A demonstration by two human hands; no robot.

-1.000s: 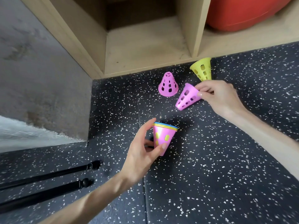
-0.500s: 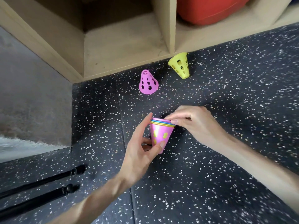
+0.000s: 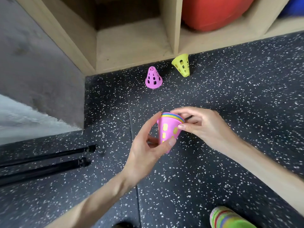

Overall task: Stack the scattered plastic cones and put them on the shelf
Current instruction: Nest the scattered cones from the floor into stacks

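Head view: the left hand [image 3: 148, 145] grips a nested stack of cones [image 3: 169, 129], wide rims up and narrow end down, with thumb and fingers curled round the pink outer cone low on its body. The stack is held clear of the floor [image 3: 230, 112], roughly mid-frame. The right hand [image 3: 204, 125] pinches the stack's upper rim, thumb on the near side and fingers over the far edge; blue and yellow rims show inside the pink one. A single pink cone [image 3: 153, 79] stands upright on the speckled dark floor, just in front of the shelf [image 3: 131, 46]. A yellow-green cone [image 3: 181, 65] stands on its narrow end, tilted, near the shelf's divider, well apart from the hands. A red object [image 3: 213, 12] occupies the right-hand shelf compartment. Two black rods [image 3: 49, 160] lie on the floor at left. A striped multicoloured object [image 3: 228, 218] shows at the bottom edge.
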